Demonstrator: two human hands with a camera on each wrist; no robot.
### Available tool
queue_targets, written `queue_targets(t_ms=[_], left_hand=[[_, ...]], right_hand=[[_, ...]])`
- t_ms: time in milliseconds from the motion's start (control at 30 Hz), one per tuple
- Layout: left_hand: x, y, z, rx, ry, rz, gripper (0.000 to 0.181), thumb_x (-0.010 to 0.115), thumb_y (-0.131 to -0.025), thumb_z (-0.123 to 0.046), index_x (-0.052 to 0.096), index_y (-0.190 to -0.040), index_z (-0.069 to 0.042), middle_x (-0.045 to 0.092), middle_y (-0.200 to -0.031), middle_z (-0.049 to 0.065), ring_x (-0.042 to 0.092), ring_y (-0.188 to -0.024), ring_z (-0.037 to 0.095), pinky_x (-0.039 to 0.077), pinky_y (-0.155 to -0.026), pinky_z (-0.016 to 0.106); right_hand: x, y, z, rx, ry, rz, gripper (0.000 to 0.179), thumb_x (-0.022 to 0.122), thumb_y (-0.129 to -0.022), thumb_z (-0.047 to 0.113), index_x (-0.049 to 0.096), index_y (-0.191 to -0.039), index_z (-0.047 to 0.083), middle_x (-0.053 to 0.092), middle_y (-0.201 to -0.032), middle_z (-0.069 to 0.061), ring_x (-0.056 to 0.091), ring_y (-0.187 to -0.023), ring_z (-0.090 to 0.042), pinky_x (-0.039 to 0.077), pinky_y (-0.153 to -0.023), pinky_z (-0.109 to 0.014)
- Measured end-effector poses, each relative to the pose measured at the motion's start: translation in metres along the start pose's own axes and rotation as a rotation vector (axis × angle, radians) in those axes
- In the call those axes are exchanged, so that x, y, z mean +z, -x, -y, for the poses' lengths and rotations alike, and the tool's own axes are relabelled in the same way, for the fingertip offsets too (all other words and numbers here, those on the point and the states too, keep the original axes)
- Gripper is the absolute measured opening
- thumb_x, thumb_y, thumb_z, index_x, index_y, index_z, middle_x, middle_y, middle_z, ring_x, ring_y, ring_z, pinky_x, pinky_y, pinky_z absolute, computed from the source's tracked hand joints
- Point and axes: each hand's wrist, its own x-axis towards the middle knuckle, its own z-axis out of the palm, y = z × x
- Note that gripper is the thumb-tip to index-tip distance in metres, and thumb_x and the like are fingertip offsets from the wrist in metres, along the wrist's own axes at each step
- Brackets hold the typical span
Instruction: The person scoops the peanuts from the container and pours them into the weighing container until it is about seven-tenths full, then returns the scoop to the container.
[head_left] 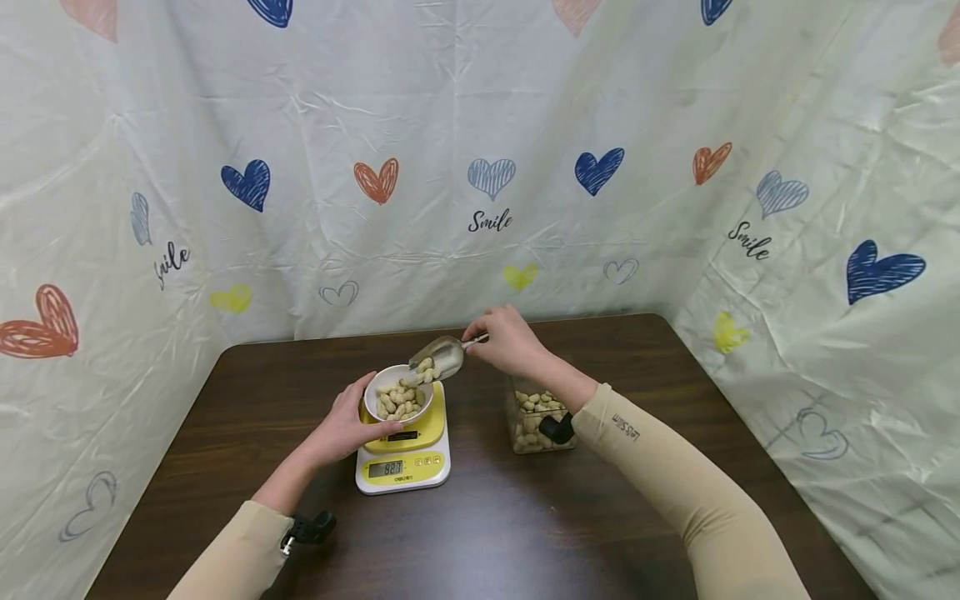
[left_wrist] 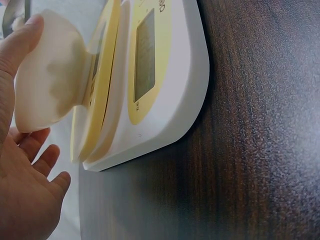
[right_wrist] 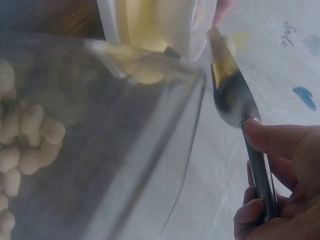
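Observation:
A white bowl (head_left: 370, 397) with unshelled peanuts (head_left: 397, 403) in it stands on a yellow and white kitchen scale (head_left: 408, 481). My left hand (head_left: 347, 427) holds the bowl at its side; the thumb (left_wrist: 22, 42) lies along the bowl's wall and a finger reaches behind it. In my right hand (head_left: 508, 340) is the handle of a metal scoop (head_left: 450, 357), gripped between thumb and fingers. Several peanuts lie in the scoop, whose lip is tilted over the bowl's right rim. The scale's display (head_left: 386, 469) is lit with digits too small to read surely.
A clear square container (head_left: 534, 446) of peanuts stands right of the scale, partly behind my right forearm. The dark wooden table (head_left: 487, 533) meets a white curtain (head_left: 420, 283) printed with hearts at its back and sides.

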Motion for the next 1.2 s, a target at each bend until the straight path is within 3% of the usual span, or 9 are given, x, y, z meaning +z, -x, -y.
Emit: queue_targets(t_ms=[267,500,867,1200], left_hand=[[0.0,0.0,-0.001,0.003,-0.004,-0.001,0.115,0.085,-0.079,-0.054,0.021,-0.162,-0.008,0.031,-0.157,0.02,0.02,-0.147,0.041,0.025,-0.113,0.066],[0.0,0.0,-0.001,-0.003,-0.004,-0.001,0.115,0.085,-0.079,-0.055,0.021,-0.162,-0.008,0.031,-0.158,0.02,0.02,-0.148,0.041,0.025,-0.113,0.066],[0.0,0.001,-0.002,-0.005,-0.009,-0.004,0.115,0.085,-0.079,-0.055,0.02,-0.162,-0.008,0.031,-0.158,0.02,0.02,-0.148,0.042,0.024,-0.113,0.066],[0.001,0.0,0.0,-0.004,-0.004,-0.004,0.115,0.085,-0.079,-0.055,0.021,-0.162,-0.009,0.031,-0.158,0.02,0.019,-0.148,0.042,0.024,-0.113,0.067]], right_hand=[[-0.003,0.002,0.0,-0.021,0.025,-0.034,0.012,0.077,-0.093,0.017,0.08,-0.104,0.016,0.07,-0.099,0.005,0.055,-0.1,-0.019,0.036,-0.094,-0.039],[-0.008,0.005,-0.002,-0.021,0.028,-0.044,0.012,0.077,-0.092,0.017,0.08,-0.104,0.015,0.069,-0.101,0.002,0.055,-0.101,-0.02,0.036,-0.097,-0.041],[-0.013,0.012,-0.005,0.016,0.003,-0.046,0.012,0.077,-0.093,0.019,0.08,-0.104,0.016,0.065,-0.102,0.003,0.051,-0.099,-0.021,0.038,-0.09,-0.039],[-0.023,0.02,-0.011,0.011,-0.022,-0.076,0.012,0.078,-0.092,0.018,0.081,-0.104,0.016,0.067,-0.103,0.002,0.053,-0.108,-0.024,0.038,-0.1,-0.042]])
